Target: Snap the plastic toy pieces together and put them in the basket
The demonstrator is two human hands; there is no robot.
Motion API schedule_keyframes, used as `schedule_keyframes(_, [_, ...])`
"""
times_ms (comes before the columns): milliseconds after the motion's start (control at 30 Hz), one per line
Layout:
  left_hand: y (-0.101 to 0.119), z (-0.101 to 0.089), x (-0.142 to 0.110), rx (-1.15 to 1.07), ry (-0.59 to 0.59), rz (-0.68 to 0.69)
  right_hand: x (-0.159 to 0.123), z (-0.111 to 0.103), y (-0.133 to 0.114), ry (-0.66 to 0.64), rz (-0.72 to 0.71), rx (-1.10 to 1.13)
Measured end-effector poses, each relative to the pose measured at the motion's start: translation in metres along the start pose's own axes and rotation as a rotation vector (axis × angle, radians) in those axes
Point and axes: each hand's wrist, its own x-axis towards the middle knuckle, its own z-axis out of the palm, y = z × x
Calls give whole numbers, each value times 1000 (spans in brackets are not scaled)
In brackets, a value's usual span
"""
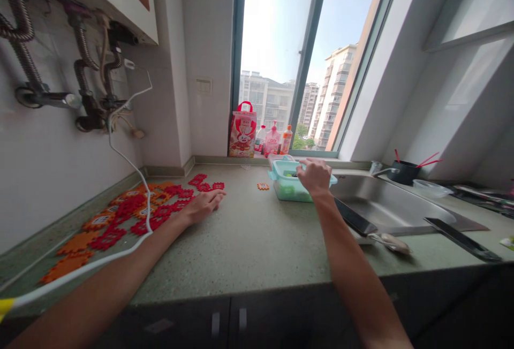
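Note:
My left hand [204,205] rests palm down on the counter, fingers stretched out, at the right edge of a spread of red notched pieces [161,214] and orange notched pieces [78,243]. Over a teal plastic box [286,191] is my right hand [316,175]. Its fingers curl down towards the box's inside, and what they hold, if anything, is hidden. Green and dark things show inside the box. One small orange-edged piece with a white middle [262,186] lies alone on the counter left of the box.
A white cable [148,199] hangs across the pieces. Right of the box are a black flat tray [355,218], a steel sink [385,199], a computer-mouse-shaped object [395,243] and a long black strip [461,239]. Bottles [272,140] and a bag [243,134] stand on the windowsill.

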Motion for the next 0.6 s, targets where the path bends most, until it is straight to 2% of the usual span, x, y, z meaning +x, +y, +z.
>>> schedule_keyframes(67, [0, -1, 0, 10, -10, 20, -6, 0, -15, 36, -135, 82])
schedule_keyframes(167, [-1, -2, 0, 29, -26, 43, -20, 1, -45, 23, -353, 232])
schedule_keyframes(300, [0, -2, 0, 42, -54, 50, -51, 15, -85, -116, -646, 453])
schedule_keyframes(467, [3, -1, -3, 107, -52, 99, -95, 51, -120, -380, -776, 565])
schedule_keyframes(600, [4, 1, -7, 170, -26, 100, -109, 69, -127, -521, -813, 614])
